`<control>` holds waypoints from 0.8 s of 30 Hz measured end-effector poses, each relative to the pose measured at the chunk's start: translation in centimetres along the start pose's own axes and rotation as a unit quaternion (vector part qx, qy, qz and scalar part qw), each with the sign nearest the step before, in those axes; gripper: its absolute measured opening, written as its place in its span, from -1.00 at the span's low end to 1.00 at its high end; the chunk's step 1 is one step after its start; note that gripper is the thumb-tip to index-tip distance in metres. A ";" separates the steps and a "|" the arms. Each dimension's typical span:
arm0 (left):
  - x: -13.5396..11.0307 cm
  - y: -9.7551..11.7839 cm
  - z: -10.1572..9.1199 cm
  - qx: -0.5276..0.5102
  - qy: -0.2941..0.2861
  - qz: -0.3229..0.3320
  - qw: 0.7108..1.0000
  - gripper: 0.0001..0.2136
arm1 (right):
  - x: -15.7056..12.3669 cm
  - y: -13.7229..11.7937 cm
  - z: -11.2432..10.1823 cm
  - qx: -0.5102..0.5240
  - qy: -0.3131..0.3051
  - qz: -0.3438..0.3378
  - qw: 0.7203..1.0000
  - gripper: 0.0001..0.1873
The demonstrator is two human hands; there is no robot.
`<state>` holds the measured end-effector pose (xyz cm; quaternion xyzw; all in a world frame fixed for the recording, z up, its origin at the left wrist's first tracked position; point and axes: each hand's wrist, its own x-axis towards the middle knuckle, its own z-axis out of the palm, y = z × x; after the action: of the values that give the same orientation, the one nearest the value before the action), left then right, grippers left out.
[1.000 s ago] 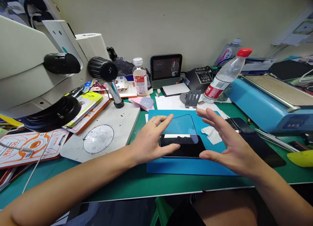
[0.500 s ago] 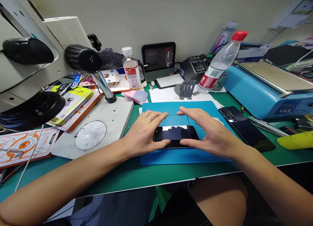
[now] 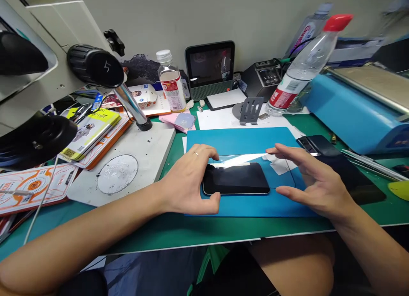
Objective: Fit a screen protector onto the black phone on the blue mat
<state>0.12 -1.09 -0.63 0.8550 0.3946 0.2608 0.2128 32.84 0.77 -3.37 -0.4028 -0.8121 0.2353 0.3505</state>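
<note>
A black phone (image 3: 236, 181) lies screen up on a blue mat (image 3: 243, 138). A clear rectangular sheet (image 3: 279, 183), with a bright reflection across it, overlaps the phone and extends to its right. My right hand (image 3: 308, 181) spans this sheet, its thumb and fingertips at the two long edges. Around the phone's left end is my left hand (image 3: 191, 181), thumb and fingers spread apart; whether it touches the phone or sheet I cannot tell. A white paper piece (image 3: 279, 164) lies on the mat near my right fingers.
Left, a microscope base (image 3: 156, 146) and stacked boxes (image 3: 91, 132). Behind stand a small bottle (image 3: 172, 89), a display (image 3: 210, 65), a phone stand (image 3: 251, 110) and a red-capped bottle (image 3: 300, 74). A dark phone (image 3: 348, 172) and a blue machine (image 3: 351, 112) are right.
My right hand and the clear sheet have shifted right, away from my left hand. My left thumb and fingers have spread wider. More of the phone shows, and the view has shifted slightly.
</note>
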 end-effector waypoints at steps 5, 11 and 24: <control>0.1 0.0 -0.9 0.047 -0.044 -0.003 0.998 -0.50 | 0.3 -0.1 0.8 -0.010 -0.027 -0.009 1.000 -0.16; 0.7 -1.3 -3.0 0.162 -0.108 0.000 0.981 -0.45 | 0.5 -0.5 1.5 0.000 -0.017 0.001 1.000 -0.17; 1.0 -3.4 -2.5 0.159 -0.183 0.063 0.968 -0.41 | 0.3 0.4 1.4 -0.040 -0.058 -0.003 0.998 -0.05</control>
<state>-2.80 2.15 -0.36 0.9342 0.3307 0.0465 0.1256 31.80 1.09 -4.39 -0.3995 -0.8411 0.2243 0.2876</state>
